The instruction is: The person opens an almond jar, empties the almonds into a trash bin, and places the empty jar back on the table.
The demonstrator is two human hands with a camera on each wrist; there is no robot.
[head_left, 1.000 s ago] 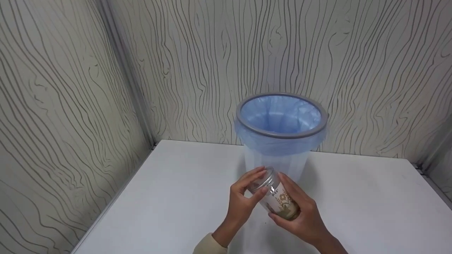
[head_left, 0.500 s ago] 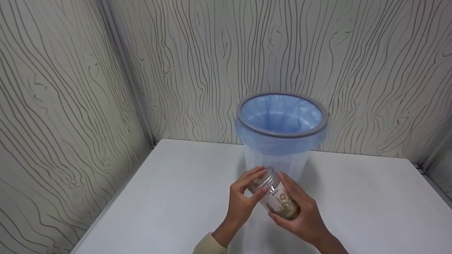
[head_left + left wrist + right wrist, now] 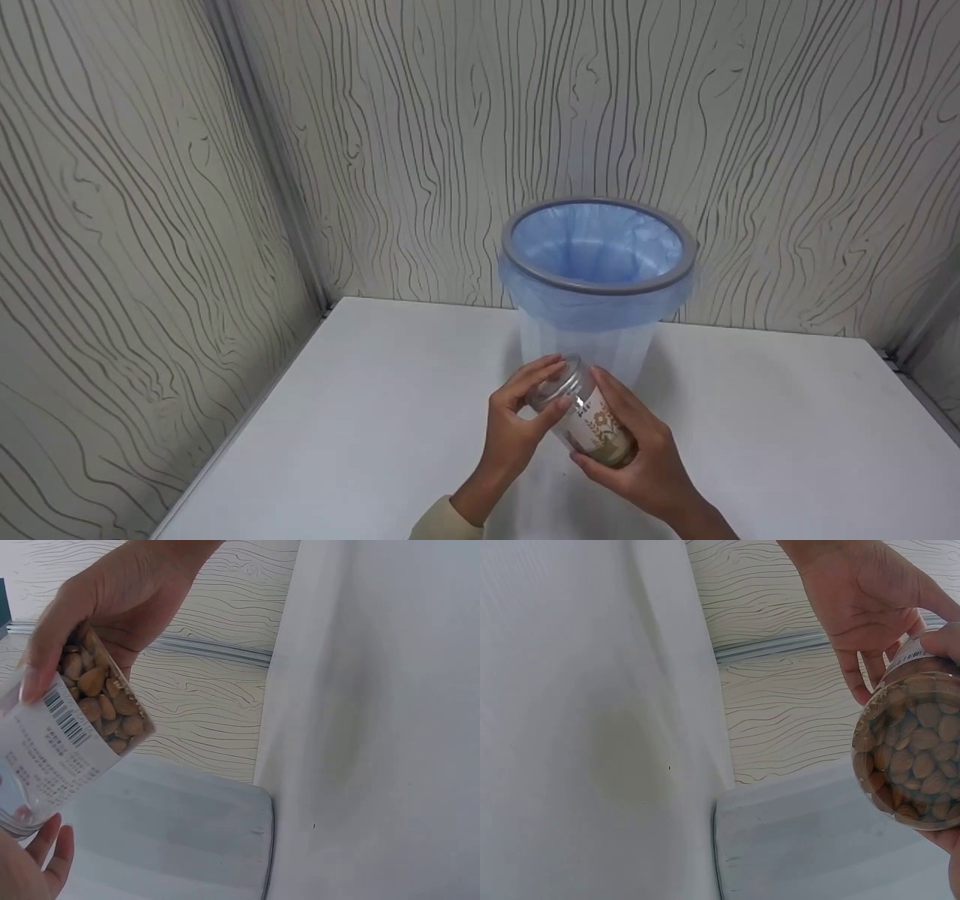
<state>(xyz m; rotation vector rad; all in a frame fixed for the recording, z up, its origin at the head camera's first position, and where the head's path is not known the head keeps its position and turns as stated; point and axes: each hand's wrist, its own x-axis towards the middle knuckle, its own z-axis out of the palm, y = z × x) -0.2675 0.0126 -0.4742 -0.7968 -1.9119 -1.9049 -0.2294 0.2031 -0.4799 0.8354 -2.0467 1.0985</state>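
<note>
A clear jar point(image 3: 596, 424) with a printed label is held tilted in front of the bin, its ringed top end up and to the left. My left hand point(image 3: 514, 427) grips that top end between thumb and fingers. The right hand point(image 3: 649, 450) is wrapped around the lower body. Brown almonds point(image 3: 101, 694) lie in the jar's bottom end in the left wrist view, beside a barcode label point(image 3: 56, 742). Through the round base, the right wrist view shows more almonds point(image 3: 922, 754). Whether a separate lid sits under the left fingers cannot be made out.
Behind the jar, a pale bin point(image 3: 585, 349) with a grey rim and a blue liner point(image 3: 600, 311) stands on the white table point(image 3: 375, 420). Wood-patterned panels point(image 3: 420, 150) rise at the back and at the left.
</note>
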